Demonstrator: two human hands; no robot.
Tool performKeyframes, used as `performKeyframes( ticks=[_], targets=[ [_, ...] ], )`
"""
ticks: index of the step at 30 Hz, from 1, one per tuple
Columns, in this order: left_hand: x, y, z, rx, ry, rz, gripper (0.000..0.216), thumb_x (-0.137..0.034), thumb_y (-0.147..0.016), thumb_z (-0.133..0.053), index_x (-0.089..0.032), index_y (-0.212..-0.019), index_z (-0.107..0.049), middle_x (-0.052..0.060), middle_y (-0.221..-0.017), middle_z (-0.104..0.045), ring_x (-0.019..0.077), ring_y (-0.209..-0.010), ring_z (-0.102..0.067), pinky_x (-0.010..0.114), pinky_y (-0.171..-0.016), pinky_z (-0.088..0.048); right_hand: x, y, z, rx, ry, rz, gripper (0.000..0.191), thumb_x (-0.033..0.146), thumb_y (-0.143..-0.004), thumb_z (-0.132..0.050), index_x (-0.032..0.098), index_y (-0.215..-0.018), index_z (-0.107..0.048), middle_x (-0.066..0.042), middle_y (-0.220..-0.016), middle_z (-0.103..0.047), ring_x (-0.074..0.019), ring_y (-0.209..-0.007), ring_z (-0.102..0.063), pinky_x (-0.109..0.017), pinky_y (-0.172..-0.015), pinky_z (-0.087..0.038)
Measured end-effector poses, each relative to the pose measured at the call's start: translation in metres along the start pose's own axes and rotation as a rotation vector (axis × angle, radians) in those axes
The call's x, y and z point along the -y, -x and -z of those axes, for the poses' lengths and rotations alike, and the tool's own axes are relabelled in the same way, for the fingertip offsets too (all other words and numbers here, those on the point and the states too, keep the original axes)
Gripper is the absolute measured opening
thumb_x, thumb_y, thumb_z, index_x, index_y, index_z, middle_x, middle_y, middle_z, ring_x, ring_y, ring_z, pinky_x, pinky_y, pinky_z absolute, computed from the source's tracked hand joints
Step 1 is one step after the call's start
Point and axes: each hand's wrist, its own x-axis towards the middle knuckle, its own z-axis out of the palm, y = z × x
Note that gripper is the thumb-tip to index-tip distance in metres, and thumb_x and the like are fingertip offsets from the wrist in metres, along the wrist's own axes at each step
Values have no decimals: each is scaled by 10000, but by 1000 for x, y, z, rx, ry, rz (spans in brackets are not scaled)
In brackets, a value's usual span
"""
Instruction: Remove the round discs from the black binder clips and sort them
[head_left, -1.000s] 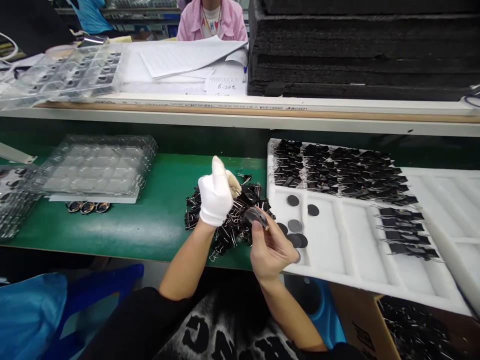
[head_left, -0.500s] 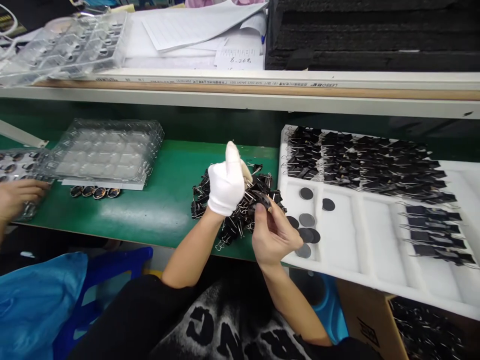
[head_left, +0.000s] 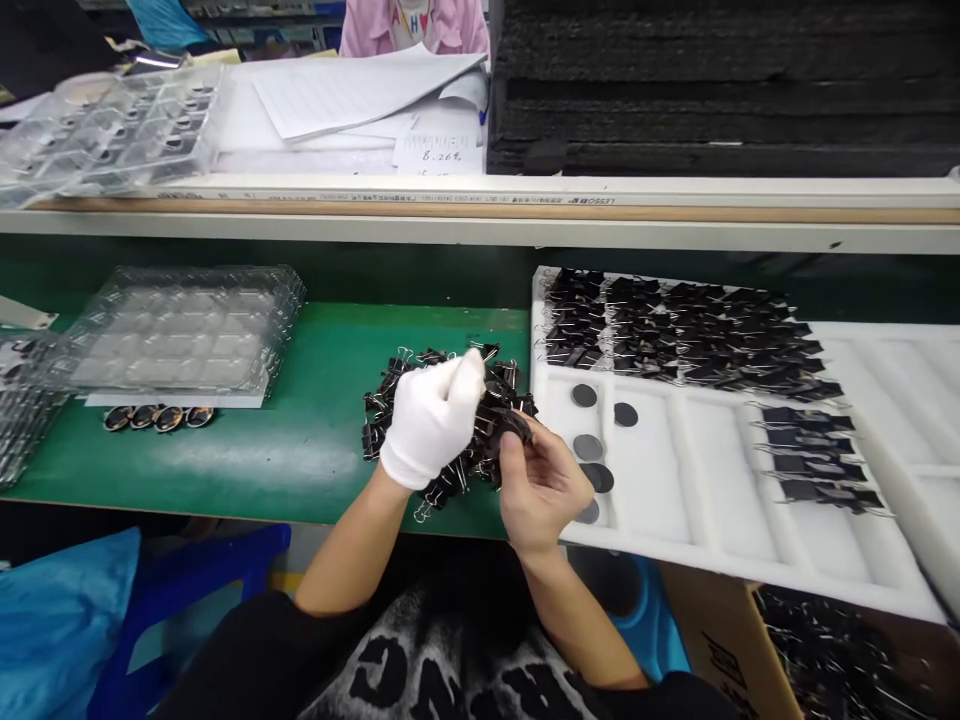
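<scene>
A two-handed step seems to be in hand, with a disc being worked at close quarters above the clips. The disc is pinched between thumb and fingers of the right hand, at about 11 o'clock from its palm. The left hand, gloved, is placed at 10 o'clock from the right, narrow, with fingers curled; whether anything is gripped there cannot be told. For the next move, a steady pinch and careful alignment between both hands would seem to be called for. Loose discs are spread at 2 o'clock on the tray.
</scene>
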Motion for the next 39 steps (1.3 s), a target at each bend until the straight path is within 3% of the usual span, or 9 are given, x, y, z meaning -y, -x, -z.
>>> performKeyframes(
  ticks=[6, 12, 15, 18, 21, 24, 32, 35, 39],
  targets=[
    [7, 0, -9, -56, 43, 38, 620, -495, -1062, -343, -202, -570, -581, 20, -533, -613, 124, -487, -567, 299, -571, -452, 1, -3, 9, 119, -116, -275, 242, 305, -805, -828, 200, -1016, -774, -73, -956, -798, -212, -820, -766, -353, -768, -680],
    [29, -25, 19, -14, -128, 132, 636, -569, -1050, -281, -206, -733, -695, 21, -616, -660, 148, -548, -621, 300, -631, -496, -8, -18, 54, -25, -444, -436, 203, 381, -804, -821, 266, -945, -730, -9, -927, -737, -174, -864, -716, -360, -828, -633],
    [42, -60, 12, 212, -555, -17, 565, -524, -1034, -339, -210, -715, -683, 45, -655, -668, 194, -661, -660, 320, -696, -486, -8, -26, 62, -64, -592, -591, 211, 465, -857, -747, 262, -890, -701, 1, -904, -715, -208, -909, -719, -467, -870, -626],
    [54, -95, -13, 475, -835, -151, 453, -536, -973, -437, -200, -1005, -739, 109, -960, -744, 265, -885, -707, 355, -784, -505, -7, -30, 56, -60, -610, -722, 221, 447, -852, -765, 249, -914, -692, 2, -930, -716, -216, -917, -729, -424, -801, -631],
    [64, -117, -41, 764, -980, -105, 592, -643, -840, -575, -173, -1171, -718, 167, -1138, -730, 336, -1010, -702, 394, -847, -523, -6, -34, 53, 86, -526, -760, 242, 419, -834, -792, 222, -943, -704, -27, -947, -727, -204, -894, -726, -306, -684, -605],
    [68, -127, -56, 898, -1000, -25, 476, -579, -806, -622, -176, -1022, -753, 148, -1022, -758, 315, -942, -722, 359, -814, -535, -7, -42, 59, 193, -459, -739, 266, 420, -807, -809, 191, -906, -718, -46, -923, -735, -211, -889, -727, -278, -677, -591],
    [43, -102, -35, 466, -646, -122, 532, -483, -1012, -378, -135, -1380, -542, 163, -1152, -731, 293, -1059, -709, 380, -914, -530, -5, -61, 78, 314, -625, -877, 463, 625, -878, -663, 181, -986, -737, -80, -946, -767, -230, -858, -744, -339, -706, -622],
    [27, -80, -19, 441, -479, -126, 537, -507, -1014, -399, -162, -1406, -525, 121, -1086, -744, 276, -963, -726, 381, -876, -539, -4, -61, 75, 351, -675, -805, 573, 718, -902, -563, 190, -1043, -734, -89, -997, -756, -236, -893, -741, -348, -710, -627],
    [8, -54, -3, 493, -382, -124, 500, -505, -1022, -388, -207, -1383, -562, 49, -921, -735, 232, -816, -712, 354, -810, -536, -4, -56, 68, 418, -666, -740, 387, 483, -834, -788, 212, -1102, -721, -61, -1029, -726, -215, -906, -728, -284, -662, -607]
  ],
)
